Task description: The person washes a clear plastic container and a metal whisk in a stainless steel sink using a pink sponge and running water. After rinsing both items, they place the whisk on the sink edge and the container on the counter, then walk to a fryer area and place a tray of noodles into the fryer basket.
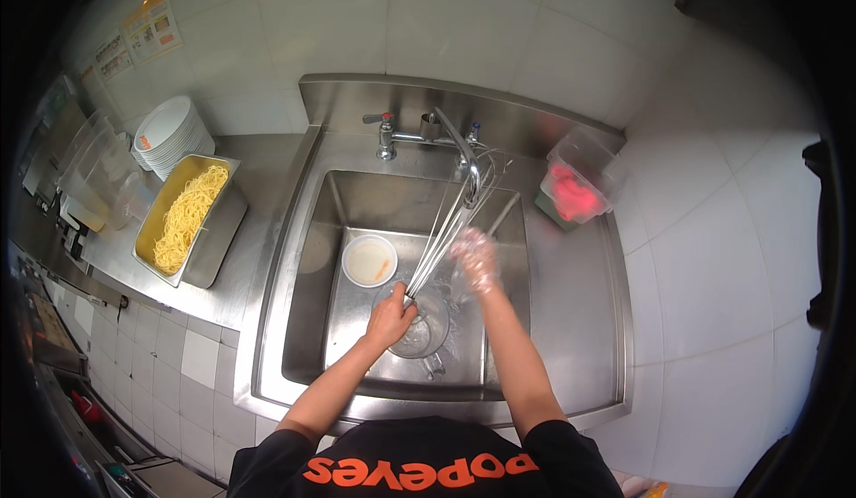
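Note:
My bare left hand (390, 321) grips the handle of a large wire whisk (435, 250), tilted with its wires up and away under the faucet spout (473, 170). My right hand (476, 257), in a clear plastic glove, is beside the wires on the right. It is motion-blurred, so I cannot tell if its fingers close on them. Below the whisk, a clear round container (435, 334) stands on the floor of the steel sink (311, 337), partly hidden by my left hand. A shallow white round tub (369, 261) with a little cloudy liquid lies to its left.
At right, a clear bin (588, 163) with something pink inside rests on the drainboard (575, 311). Left of the sink, the steel counter (261, 163) bears a deep pan (224, 230) of yellow noodles (187, 220), stacked white plates (175, 140) and clear plastic containers (100, 170).

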A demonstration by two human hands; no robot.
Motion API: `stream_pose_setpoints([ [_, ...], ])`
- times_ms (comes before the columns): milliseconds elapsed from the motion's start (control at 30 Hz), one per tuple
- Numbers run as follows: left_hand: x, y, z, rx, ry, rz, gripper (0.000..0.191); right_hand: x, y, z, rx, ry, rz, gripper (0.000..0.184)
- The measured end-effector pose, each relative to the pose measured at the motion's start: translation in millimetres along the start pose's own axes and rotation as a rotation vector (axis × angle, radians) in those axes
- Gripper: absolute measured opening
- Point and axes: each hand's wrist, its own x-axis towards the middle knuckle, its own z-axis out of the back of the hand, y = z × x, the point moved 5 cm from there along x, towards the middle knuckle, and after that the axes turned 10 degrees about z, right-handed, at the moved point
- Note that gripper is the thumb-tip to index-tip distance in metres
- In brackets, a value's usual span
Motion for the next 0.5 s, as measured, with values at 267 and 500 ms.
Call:
stream_pose_setpoints([
  [267,-6.4,-8.0,-1.8,-0.019,0.014,-0.049,0.028,24.3,12.8,18.3,0.354,-0.167,-0.132,0.015],
  [500,15.3,-24.8,2.5,0.028,-0.091,-0.064,0.028,-30.7,-7.2,-23.1,0.827,-0.139,-0.303,0.03],
])
